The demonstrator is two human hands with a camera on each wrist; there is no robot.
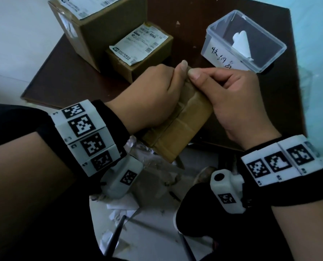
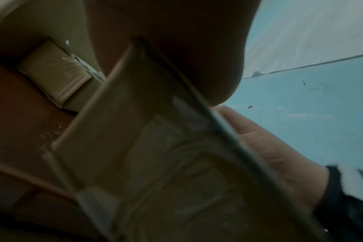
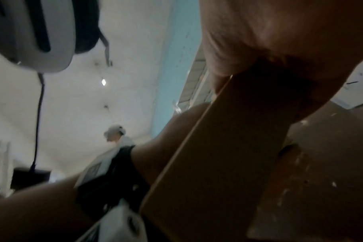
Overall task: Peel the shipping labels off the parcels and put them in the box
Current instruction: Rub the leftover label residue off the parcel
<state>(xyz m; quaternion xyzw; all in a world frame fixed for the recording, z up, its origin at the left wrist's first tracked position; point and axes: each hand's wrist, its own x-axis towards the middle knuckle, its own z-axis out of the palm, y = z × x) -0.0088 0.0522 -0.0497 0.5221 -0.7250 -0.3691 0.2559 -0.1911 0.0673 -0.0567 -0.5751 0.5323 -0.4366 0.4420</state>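
Gripping a flat parcel (image 1: 183, 121): left hand (image 1: 153, 97), right hand (image 1: 238, 98) (one peeled label (image 1: 241, 44) in clear box (image 1: 222, 53)); two labelled parcels (image 1: 138, 51) beside the box remain.

The person is wearing black wrist straps (image 1: 117, 117) carrying white blocks (image 1: 85, 136) printed with black square codes, plus a white camera (image 1: 227, 193) under each wrist.

We see a tan brown taped cardboard parcel (image 1: 183, 121) over a dark brown wooden table (image 1: 66, 59). White shipping labels with black print (image 1: 140, 45) cover two brown cardboard boxes (image 1: 104, 25). The clear plastic storage box (image 1: 245, 41) bears black handwriting; our white wristbands (image 1: 87, 136) show black-and-white square codes.
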